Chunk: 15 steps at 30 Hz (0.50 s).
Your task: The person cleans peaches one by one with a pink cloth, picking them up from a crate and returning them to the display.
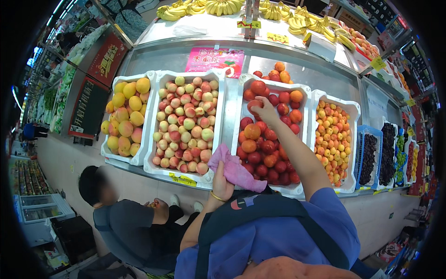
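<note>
My right hand (pixel 265 110) reaches into a white foam crate (pixel 305 108) of red and orange plums or nectarines. Its fingers are closed around one reddish fruit (pixel 255 106), near the upper left of that crate. Lower down, at the crate's front left corner, my left hand (pixel 223 183) grips a pink cloth (pixel 237 169) that hangs to the right over the front of my apron. To the left, a foam crate of pale pink and yellow peaches (pixel 190 123) lies beside the fruit I touch. More orange-red fruit (pixel 278 75) sits just behind the crate.
Crates of mangoes (pixel 125 117), small yellow-red fruit (pixel 332 139) and dark grapes (pixel 368 157) line the metal stand. Bananas (pixel 223 6) lie on the raised shelf behind, below a metal post (pixel 250 21). A person in dark clothes (pixel 129 223) is close by at my left, hands holding something small.
</note>
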### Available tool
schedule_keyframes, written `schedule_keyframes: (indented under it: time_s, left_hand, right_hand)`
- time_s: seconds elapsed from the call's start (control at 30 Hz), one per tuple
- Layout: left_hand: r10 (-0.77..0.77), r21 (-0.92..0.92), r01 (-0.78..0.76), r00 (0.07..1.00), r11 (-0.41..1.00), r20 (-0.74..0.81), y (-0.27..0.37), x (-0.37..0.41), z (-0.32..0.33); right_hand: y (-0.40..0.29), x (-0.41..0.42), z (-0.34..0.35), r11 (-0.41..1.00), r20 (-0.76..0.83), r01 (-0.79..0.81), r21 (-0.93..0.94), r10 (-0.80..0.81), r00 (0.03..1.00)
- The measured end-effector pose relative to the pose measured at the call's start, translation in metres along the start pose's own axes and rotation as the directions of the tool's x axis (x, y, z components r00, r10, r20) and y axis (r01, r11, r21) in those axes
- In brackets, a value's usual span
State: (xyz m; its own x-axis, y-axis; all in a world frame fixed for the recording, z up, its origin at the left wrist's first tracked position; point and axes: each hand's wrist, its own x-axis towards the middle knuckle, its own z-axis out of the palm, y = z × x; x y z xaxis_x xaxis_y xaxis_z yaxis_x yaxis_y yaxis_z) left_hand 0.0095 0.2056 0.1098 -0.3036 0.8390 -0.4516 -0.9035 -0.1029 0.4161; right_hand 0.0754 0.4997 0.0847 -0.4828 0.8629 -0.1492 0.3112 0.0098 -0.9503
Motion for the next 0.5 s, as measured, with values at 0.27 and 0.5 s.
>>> schedule_keyframes:
  time_s: [0.27, 0.5]
  left_hand:
    - [0.048, -0.031, -0.051, 0.992, 0.998, -0.113, 0.003, 0.000, -0.020]
    - [0.007, -0.025, -0.009, 0.996, 1.000, -0.090, 0.000, 0.009, -0.017]
  right_hand:
    - [0.041, 0.041, 0.039, 0.617, 0.136, 0.245, -0.748, -0.220, 0.966]
    - [0.043, 0.037, 0.043, 0.509, 0.210, 0.317, -0.800, -0.258, 0.943]
